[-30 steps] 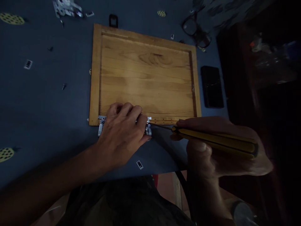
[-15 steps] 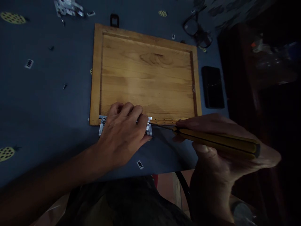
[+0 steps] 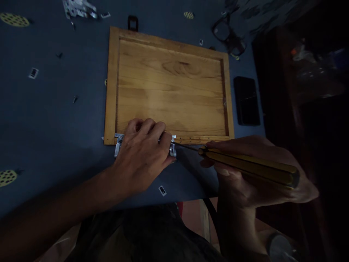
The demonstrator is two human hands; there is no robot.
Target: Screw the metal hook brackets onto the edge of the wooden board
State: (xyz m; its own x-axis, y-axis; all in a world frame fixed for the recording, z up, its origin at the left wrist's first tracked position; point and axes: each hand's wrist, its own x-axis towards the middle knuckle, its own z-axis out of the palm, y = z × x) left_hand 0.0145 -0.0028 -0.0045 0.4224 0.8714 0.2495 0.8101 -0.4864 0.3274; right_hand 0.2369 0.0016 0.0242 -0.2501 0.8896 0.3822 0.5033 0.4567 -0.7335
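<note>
Two metal parts point(image 3: 118, 145) show at either side of the left hand point(image 3: 139, 156), along the near edge of the panel point(image 3: 174, 87), which lies flat on the worktop point(image 3: 68, 138). That hand presses over them, fingers bent and close together; I cannot tell whether it pinches anything beneath. The right hand point(image 3: 252, 191) wraps the screwdriver point(image 3: 253, 165), whose tip is at the right-hand part. Loose screws point(image 3: 75, 99) lie left of the panel.
</note>
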